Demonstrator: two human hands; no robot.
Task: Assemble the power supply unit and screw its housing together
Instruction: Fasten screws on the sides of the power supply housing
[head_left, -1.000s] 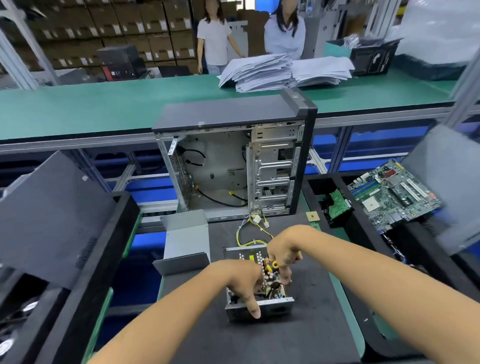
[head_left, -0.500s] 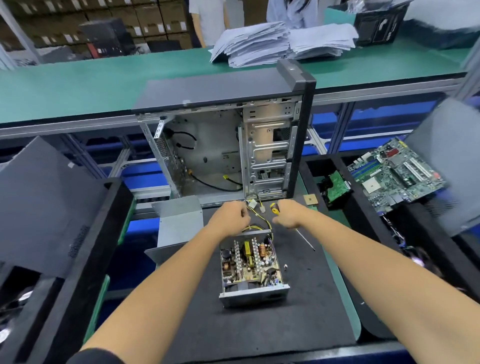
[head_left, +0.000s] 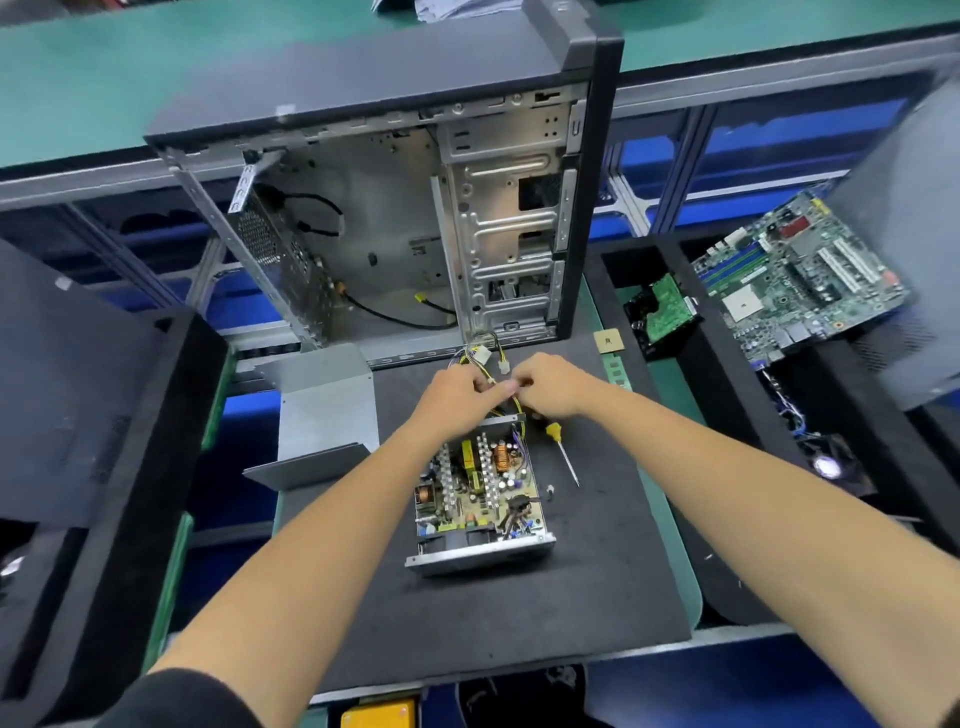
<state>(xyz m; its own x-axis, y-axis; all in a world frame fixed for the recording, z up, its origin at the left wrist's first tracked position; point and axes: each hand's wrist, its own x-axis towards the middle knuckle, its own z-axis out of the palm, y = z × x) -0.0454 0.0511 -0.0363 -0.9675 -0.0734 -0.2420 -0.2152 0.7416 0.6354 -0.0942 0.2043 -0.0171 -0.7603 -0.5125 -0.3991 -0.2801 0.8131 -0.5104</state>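
The open power supply unit (head_left: 480, 499) lies on the black mat (head_left: 519, 613), its circuit board facing up. Its yellow and black cable bundle (head_left: 485, 358) runs out of the far end. My left hand (head_left: 457, 397) and my right hand (head_left: 550, 387) meet just beyond that far end, and both pinch the cables. The grey housing cover (head_left: 322, 415) lies to the left of the unit. A yellow-handled screwdriver (head_left: 563, 449) rests on the mat at the unit's right, with a small screw (head_left: 549, 489) near its tip.
An open computer case (head_left: 405, 208) stands upright behind the mat. A motherboard (head_left: 795, 275) and a small green board (head_left: 662, 312) sit in black foam trays at the right. Black foam trays and a dark panel (head_left: 67, 384) fill the left side.
Both hands left the board and moved to the unit's far end. My right hand put the screwdriver down on the mat. Both hands now pinch the cables.
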